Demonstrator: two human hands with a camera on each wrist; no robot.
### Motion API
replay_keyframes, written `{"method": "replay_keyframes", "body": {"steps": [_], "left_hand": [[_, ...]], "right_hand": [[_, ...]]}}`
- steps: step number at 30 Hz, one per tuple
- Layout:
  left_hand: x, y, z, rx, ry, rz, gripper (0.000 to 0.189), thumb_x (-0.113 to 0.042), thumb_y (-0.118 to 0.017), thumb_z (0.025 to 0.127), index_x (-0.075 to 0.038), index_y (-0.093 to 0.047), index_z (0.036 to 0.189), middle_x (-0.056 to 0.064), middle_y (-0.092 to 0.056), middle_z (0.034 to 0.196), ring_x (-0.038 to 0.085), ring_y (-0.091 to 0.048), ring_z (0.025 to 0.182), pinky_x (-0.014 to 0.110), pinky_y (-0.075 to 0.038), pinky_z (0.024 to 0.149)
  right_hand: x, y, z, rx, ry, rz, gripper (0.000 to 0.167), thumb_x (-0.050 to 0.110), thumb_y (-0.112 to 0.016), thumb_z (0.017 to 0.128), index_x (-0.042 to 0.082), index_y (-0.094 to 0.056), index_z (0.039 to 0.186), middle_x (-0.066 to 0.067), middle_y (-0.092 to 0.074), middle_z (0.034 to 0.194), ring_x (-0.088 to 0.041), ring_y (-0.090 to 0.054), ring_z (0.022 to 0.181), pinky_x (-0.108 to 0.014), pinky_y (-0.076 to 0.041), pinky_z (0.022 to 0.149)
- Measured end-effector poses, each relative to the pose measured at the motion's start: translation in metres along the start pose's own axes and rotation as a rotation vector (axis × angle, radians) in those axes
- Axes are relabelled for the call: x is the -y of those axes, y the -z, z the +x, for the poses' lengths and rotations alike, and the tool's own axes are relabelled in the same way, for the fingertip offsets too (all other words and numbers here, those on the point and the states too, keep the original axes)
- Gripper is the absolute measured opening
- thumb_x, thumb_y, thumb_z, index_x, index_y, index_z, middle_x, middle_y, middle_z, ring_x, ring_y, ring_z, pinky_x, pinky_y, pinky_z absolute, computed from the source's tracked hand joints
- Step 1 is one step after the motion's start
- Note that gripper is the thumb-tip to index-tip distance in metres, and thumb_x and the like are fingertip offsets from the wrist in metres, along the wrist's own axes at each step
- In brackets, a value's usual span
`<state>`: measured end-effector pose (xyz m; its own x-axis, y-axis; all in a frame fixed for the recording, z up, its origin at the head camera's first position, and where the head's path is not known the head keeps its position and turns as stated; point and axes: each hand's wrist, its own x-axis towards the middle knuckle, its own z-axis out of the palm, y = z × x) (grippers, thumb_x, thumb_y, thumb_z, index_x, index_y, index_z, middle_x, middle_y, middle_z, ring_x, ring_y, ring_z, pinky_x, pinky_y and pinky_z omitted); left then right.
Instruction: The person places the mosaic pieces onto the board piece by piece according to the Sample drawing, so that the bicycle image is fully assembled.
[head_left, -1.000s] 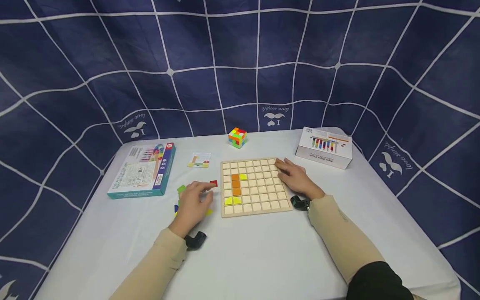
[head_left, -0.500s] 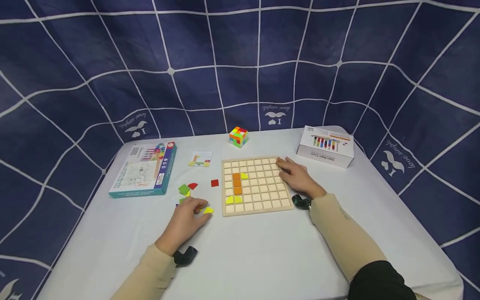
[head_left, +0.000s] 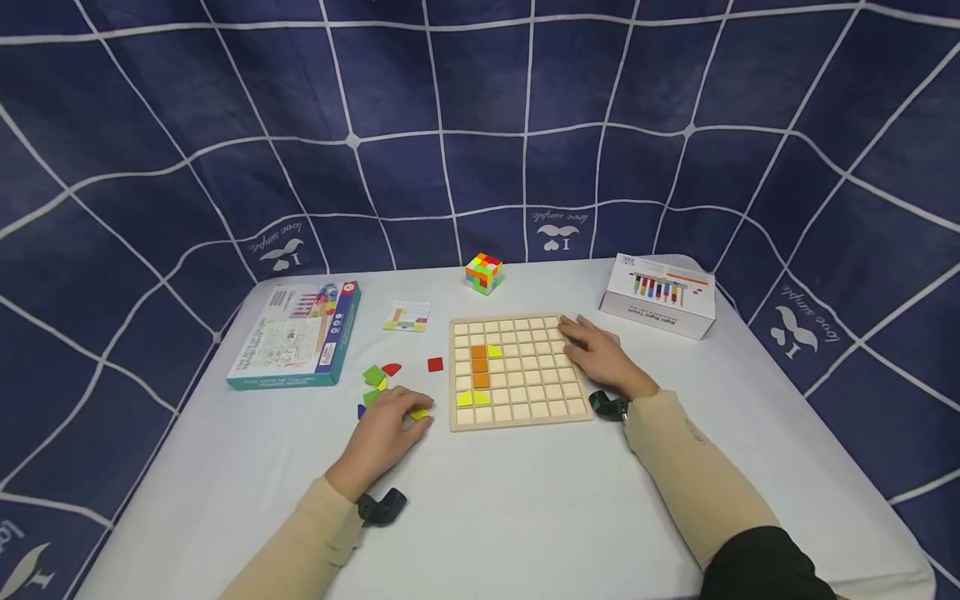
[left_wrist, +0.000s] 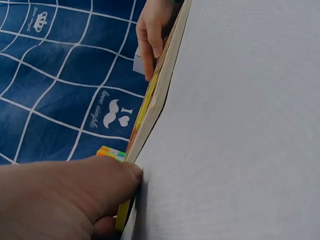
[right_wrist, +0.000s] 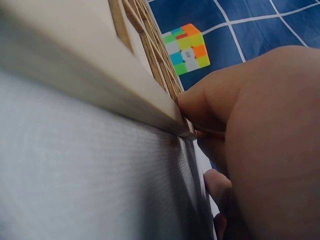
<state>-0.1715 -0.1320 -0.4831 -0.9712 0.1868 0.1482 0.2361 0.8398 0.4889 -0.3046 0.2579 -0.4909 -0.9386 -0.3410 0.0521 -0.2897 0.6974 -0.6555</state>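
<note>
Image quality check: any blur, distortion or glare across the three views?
Head view: sharp and evenly lit, soft shadows under both hands, no glare; wide-angle bend in the backdrop grid. Left wrist view: the left hand fills the near corner, soft and out of focus; the board edge is sharper. Right wrist view: the right hand and wooden board are blurred up close; the colour cube is clearer.

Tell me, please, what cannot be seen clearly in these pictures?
- Blue piece: head view, mostly hidden by the left hand.
- Card print: head view, too small.
- Wooden board top: right wrist view, seen edge-on; right hand blocks the rest.
</note>
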Motion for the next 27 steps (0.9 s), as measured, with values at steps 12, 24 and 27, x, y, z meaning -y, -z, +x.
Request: {"method": "replay_keyframes", "body": {"steps": [12, 24, 27], "left_hand": [[-0.0001, -0.0001, -0.0028, 0.015, -0.017, -0.017, 0.036, -0.025, -0.084, 0.087, -0.02, -0.074, 0.121, -0.004, -0.07, 0.118, 0.018, -0.062, 0.113, 0.042, -0.054, 0.099], [-0.0006, 0.0015, -0.0042, 0.037, -0.157, 0.057, 0.023, -0.021, -0.081, 0.091, -0.024, -0.08, 0.113, -0.009, -0.066, 0.103, 0.01, -0.059, 0.101, 0.032, -0.057, 0.088], [-0.0023, 0.003, -0.0048, 0.026, -0.22, 0.118, 0.025, -0.023, -0.08, 0.091, -0.023, -0.08, 0.116, -0.008, -0.069, 0.104, 0.01, -0.06, 0.099, 0.03, -0.057, 0.088]], "right_hand": [[-0.0025, -0.0016, 0.0017, -0.007, 0.006, 0.0, 0.051, 0.025, -0.052, 0.107, 0.01, -0.046, 0.155, -0.001, -0.033, 0.167, -0.035, -0.016, 0.158, -0.062, -0.006, 0.123], [-0.0007, -0.0018, -0.0001, -0.012, 0.004, 0.004, 0.05, 0.023, -0.052, 0.106, 0.009, -0.046, 0.154, -0.003, -0.033, 0.167, -0.034, -0.017, 0.158, -0.061, -0.006, 0.123], [-0.0014, -0.0015, 0.0005, -0.012, 0.004, -0.007, 0.051, 0.024, -0.053, 0.106, 0.01, -0.046, 0.154, -0.002, -0.033, 0.167, -0.034, -0.018, 0.158, -0.061, -0.007, 0.123]]}}
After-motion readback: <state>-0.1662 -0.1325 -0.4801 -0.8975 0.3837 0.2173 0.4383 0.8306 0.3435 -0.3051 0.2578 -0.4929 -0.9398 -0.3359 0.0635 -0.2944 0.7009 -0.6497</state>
